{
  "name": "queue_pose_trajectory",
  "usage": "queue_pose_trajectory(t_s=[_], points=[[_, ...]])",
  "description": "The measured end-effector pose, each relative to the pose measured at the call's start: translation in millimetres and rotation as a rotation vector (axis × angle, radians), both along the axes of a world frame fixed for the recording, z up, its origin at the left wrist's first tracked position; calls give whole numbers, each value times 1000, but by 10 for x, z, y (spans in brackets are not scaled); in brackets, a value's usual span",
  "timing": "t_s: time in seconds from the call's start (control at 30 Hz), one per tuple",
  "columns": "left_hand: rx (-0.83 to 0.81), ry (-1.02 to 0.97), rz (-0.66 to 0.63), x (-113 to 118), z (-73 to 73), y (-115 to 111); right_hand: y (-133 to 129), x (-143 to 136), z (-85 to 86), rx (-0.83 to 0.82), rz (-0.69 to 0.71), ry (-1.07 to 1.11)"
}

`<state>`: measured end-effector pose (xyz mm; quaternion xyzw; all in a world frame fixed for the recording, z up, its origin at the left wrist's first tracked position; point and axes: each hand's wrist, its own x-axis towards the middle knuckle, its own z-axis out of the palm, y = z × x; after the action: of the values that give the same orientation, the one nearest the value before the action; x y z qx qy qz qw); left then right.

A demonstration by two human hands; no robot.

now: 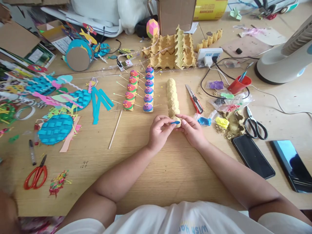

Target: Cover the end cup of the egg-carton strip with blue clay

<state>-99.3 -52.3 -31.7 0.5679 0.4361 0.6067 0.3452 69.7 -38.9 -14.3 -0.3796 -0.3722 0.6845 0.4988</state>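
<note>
A cream-coloured strip of egg-carton cups (172,92) lies lengthwise in front of me, its near end between my two hands. My left hand (159,131) is closed, pinching a small flat piece of blue clay (175,122) against the nearest cup. My right hand (192,130) closes on the right side of that same cup with thumb and index finger, partly hiding it. To the left stand two decorated egg-carton strips, one red and green (131,87) and one purple and blue (148,91), with pins sticking out.
Right of the strip are a box cutter (194,98), bags of blue clay (204,121) and yellow clay (221,122), black scissors (255,125) and two phones. A wooden stick (115,130), blue paper weavings (55,129) and red scissors (36,175) lie left. Egg trays (162,60) stand behind.
</note>
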Motion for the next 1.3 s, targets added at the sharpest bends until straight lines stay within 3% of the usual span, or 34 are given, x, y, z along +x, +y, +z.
queue_pose_trajectory(t_s=[0.23,0.43,0.7,1.3], points=[[6,-3,19,-1,-25,3,15,0,-19,4,26,-12],[-62,-33,-44,17,-16,-9,1,-8,-11,25,-4,-36],[-248,-274,-71,82,-23,-23,-32,-21,15,25,-72,-48],[-355,-333,-71,72,69,-18,14,-5,-20,19,-13,1]])
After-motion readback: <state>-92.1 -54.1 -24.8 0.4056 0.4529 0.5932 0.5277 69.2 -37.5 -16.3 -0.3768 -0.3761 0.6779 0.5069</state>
